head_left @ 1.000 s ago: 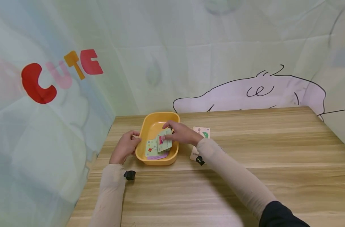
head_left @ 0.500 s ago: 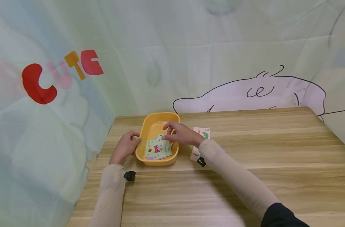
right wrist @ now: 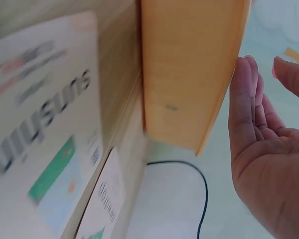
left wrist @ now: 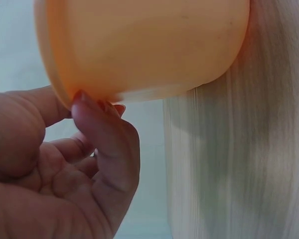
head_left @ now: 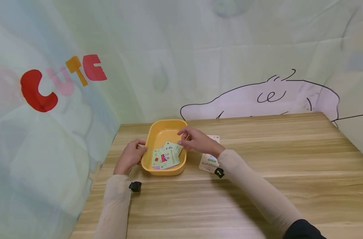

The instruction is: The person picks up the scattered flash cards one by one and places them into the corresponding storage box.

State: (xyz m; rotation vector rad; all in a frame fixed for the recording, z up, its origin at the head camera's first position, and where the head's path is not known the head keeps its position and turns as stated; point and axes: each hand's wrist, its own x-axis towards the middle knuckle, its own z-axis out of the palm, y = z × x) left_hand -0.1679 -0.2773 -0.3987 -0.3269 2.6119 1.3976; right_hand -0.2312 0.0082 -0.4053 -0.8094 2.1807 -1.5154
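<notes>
My left hand (head_left: 130, 156) pinches the left rim of a yellow plastic container (head_left: 163, 134). In the left wrist view, thumb and fingertips are at the rim of the container (left wrist: 139, 50). Inside lie several pale green picture cards (head_left: 170, 158), overlapping, with a bit of purple beneath them. My right hand (head_left: 199, 142) hovers at the container's right rim, fingers loosely bent and holding nothing. The right wrist view shows that hand (right wrist: 269, 129) with thumb and fingers apart.
On the wooden table (head_left: 274, 149), right of the container, lies a pale card reading "sunshine" (head_left: 207, 163). Behind it is another card (head_left: 215, 138), partly hidden by the right hand. A printed cloth backdrop (head_left: 229, 59) rises behind the table.
My right hand has let go of a green card, which now lies flat on the others, and has drawn back rightward to the rim. The left hand keeps its grip.
</notes>
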